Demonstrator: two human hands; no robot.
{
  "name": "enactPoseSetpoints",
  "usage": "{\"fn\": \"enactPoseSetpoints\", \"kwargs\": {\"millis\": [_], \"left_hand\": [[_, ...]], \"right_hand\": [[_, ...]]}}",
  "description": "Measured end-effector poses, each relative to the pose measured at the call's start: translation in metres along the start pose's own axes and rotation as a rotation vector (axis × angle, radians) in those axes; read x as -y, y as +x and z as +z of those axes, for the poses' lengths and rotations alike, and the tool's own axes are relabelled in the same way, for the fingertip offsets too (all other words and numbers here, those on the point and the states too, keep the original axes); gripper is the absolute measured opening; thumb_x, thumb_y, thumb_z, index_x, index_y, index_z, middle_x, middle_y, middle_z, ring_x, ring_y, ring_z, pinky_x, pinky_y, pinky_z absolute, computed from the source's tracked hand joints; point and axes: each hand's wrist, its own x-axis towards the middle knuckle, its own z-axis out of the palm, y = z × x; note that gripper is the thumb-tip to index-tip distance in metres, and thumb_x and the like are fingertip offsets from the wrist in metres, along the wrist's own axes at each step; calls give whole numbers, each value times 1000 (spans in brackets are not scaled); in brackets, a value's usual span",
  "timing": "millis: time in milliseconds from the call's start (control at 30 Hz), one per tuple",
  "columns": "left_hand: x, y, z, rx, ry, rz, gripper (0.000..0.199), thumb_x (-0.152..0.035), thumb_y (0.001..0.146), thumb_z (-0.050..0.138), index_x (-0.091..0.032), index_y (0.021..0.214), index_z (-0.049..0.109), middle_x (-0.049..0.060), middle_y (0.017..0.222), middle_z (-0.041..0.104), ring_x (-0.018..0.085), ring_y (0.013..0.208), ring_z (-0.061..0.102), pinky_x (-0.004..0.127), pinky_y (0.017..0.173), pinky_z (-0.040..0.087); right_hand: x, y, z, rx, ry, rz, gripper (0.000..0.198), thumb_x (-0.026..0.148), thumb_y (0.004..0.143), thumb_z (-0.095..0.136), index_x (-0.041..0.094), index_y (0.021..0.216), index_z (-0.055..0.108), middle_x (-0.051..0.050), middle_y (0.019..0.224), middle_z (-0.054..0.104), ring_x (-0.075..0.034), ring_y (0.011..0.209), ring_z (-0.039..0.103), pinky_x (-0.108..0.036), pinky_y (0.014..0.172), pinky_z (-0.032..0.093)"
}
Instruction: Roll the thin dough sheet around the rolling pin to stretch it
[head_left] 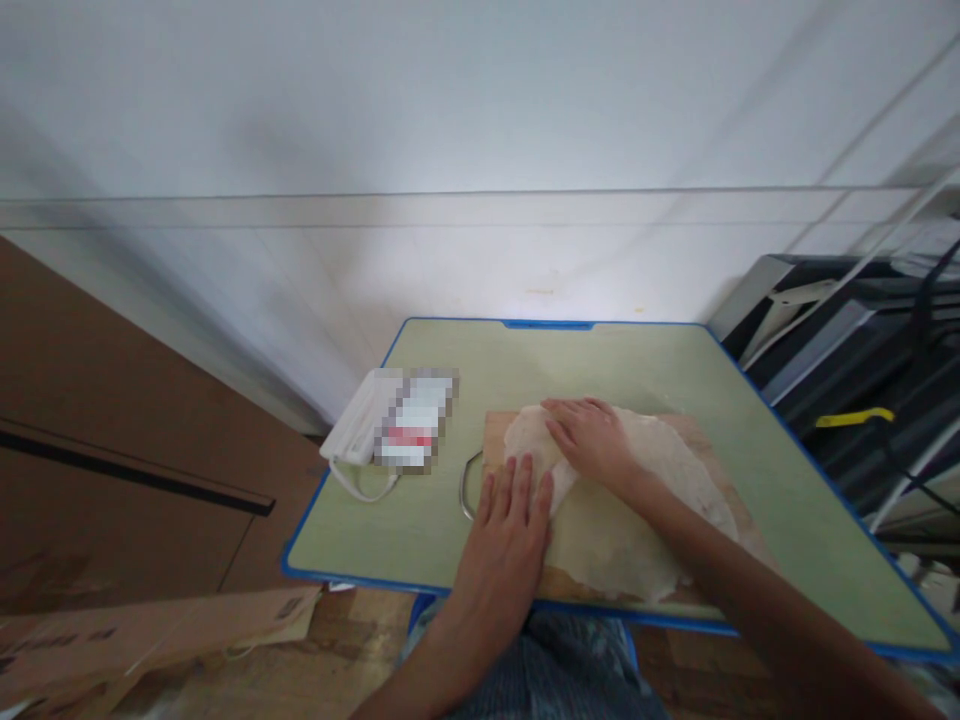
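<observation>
A thin, pale sheet of dough [675,470] covers most of a wooden cutting board [495,428] with a metal loop handle [465,490] on its left. My left hand [514,530] lies over the board's near left part, fingers stretched out with the tips on the dough. Farther back, my right hand [592,435] rests flat on the dough's upper left area, fingers extended. Between the hands a small flap of dough seems raised or folded, though my fingers partly hide it. Neither hand grasps anything visible.
The board lies on a pale green table [622,360] with a blue rim. To the left are a white pouch [360,425] with a strap and a blurred-out phone-like object [416,420]. A white wall [480,260] stands behind; dark panels [862,350] lean at right, cardboard [165,640] at left.
</observation>
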Motion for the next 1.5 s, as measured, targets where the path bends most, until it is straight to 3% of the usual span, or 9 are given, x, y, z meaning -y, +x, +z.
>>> {"fn": "enactPoseSetpoints", "kwargs": {"millis": [233, 367, 467, 733, 933, 1033, 1133, 1233, 1500], "left_hand": [[12, -1, -3, 40, -13, 19, 52, -30, 89, 51, -16, 137, 35, 17, 146, 32, 32, 135, 27, 47, 105, 35], [34, 12, -12, 136, -27, -58, 55, -35, 86, 56, -14, 134, 40, 19, 145, 33, 33, 134, 30, 48, 105, 35], [54, 22, -11, 114, -8, -120, 49, -38, 89, 50, -13, 131, 43, 19, 144, 36, 33, 134, 31, 48, 104, 35], [96, 51, 0, 35, 17, -180, 38, -27, 97, 31, -7, 126, 46, 20, 136, 46, 26, 132, 35, 47, 102, 38], [72, 26, -9, 57, -17, -125, 41, -27, 96, 33, -8, 131, 43, 18, 138, 45, 25, 131, 37, 43, 105, 35], [45, 2, -11, 42, -6, -103, 46, -28, 92, 43, -9, 134, 39, 17, 140, 43, 27, 129, 40, 41, 103, 39], [27, -12, -10, 30, 48, -105, 49, -20, 89, 46, -7, 135, 38, 16, 142, 39, 28, 131, 37, 41, 102, 41], [24, -13, -8, 33, 71, -128, 50, -16, 87, 46, -6, 135, 38, 17, 142, 38, 28, 132, 35, 42, 102, 41], [45, 4, -12, 39, 17, -185, 45, -22, 89, 48, -3, 129, 43, 22, 136, 46, 28, 128, 42, 41, 101, 41]], "right_hand": [[-5, -7, -1, 60, -31, -52, 41, 30, 92, 31, 19, 124, 54, -7, 131, 55, -19, 121, 49, -41, 107, 24], [5, 15, 0, 86, -37, -12, 40, 34, 94, 30, 21, 123, 54, -8, 124, 60, -19, 112, 56, -38, 98, 37], [14, 41, 4, 114, -38, 24, 36, 39, 94, 35, 19, 117, 56, -9, 112, 64, -19, 98, 61, -39, 86, 46], [25, 77, 5, 135, -36, -2, 31, 37, 88, 53, 18, 113, 55, -7, 114, 58, -18, 95, 59, -39, 80, 50], [22, 27, -2, 89, -35, -56, 35, 33, 95, 32, 18, 114, 58, -11, 110, 65, -19, 101, 60, -36, 89, 45], [16, -9, -5, 78, -32, -126, 40, 29, 94, 30, 17, 126, 51, -9, 133, 53, -19, 123, 46, -39, 105, 31], [13, -30, -6, 89, -36, -157, 45, 27, 93, 27, 19, 135, 42, -5, 141, 44, -18, 130, 38, -42, 109, 24], [14, -25, -4, 89, -53, -153, 48, 26, 92, 27, 19, 138, 38, -5, 143, 41, -19, 132, 35, -44, 110, 22], [22, 38, 4, 139, -77, -198, 50, 30, 92, 28, 18, 140, 35, -9, 143, 40, -23, 131, 37, -46, 106, 29]]}}
